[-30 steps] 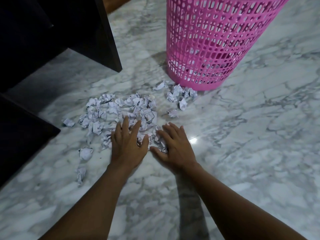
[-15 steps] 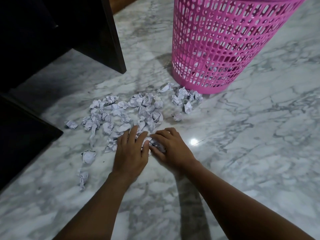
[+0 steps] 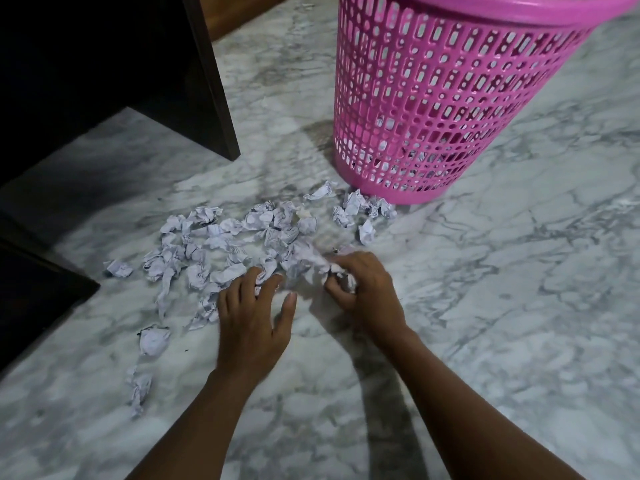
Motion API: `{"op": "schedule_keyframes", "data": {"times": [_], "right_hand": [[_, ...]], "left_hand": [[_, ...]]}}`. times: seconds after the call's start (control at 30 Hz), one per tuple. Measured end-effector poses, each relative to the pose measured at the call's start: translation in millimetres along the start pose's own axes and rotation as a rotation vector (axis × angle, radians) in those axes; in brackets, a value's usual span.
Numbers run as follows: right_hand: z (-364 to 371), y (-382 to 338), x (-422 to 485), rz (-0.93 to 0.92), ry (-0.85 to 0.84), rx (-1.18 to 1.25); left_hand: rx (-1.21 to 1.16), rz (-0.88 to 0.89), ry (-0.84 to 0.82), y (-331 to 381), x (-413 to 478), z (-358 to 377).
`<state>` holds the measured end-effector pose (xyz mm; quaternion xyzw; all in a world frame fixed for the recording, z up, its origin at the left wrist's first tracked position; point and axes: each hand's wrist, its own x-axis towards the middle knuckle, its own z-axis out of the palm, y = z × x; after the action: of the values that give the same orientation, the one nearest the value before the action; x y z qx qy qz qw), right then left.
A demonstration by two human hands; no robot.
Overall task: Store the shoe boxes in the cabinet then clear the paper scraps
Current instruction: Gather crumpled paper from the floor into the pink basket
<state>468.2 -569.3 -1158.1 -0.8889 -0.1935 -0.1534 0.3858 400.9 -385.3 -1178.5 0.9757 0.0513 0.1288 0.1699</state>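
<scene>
On the floor [image 3: 519, 306], nearer than the basket [image 3: 433, 116], the right hand [image 3: 367, 292] curls round some scraps [image 3: 277, 233]; the left hand [image 3: 251, 323], fingers spread, touches others.

"Where's the camera looking from?"

"It's on the person's head, wide-angle, tipped forward and down at the marble floor [image 3: 519, 306]."

"Close in?"

"Close. Both forearms come in from the bottom edge, with the left hand [image 3: 252, 323], right hand [image 3: 367, 292] and paper scraps [image 3: 214, 233] mid-frame. The pink basket [image 3: 433, 116] is cropped at the top and the dark furniture [image 3: 104, 64] sits top left."
</scene>
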Motion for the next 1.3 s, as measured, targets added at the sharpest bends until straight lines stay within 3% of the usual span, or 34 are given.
{"op": "schedule_keyframes", "data": {"times": [0.13,0.33,0.53,0.7,0.83,0.97,1.1,1.3], "right_hand": [[-14,23,55,0.019,0.046,-0.087],[-13,66,98,0.140,-0.146,-0.173],[-7,74,90,0.138,-0.272,-0.248],[1,59,70,0.018,-0.325,-0.089],[0,52,56,-0.056,-0.335,-0.144],[-6,50,54,-0.096,-0.536,-0.091],[1,42,54,-0.186,-0.724,-0.143],[29,23,50,-0.360,-0.609,-0.209]], "left_hand": [[0.056,-0.026,-0.020,3,0,2],[0.087,-0.044,-0.039,4,-3,5],[0.039,-0.017,0.010,5,-3,5],[0.028,0.035,0.082,6,-3,4],[0.120,0.006,0.165,1,3,-5],[0.108,-0.101,-0.004,-14,13,-12],[0.091,-0.075,-0.151,-20,22,-13],[0.004,0.055,-0.043,-30,27,-9]]}}
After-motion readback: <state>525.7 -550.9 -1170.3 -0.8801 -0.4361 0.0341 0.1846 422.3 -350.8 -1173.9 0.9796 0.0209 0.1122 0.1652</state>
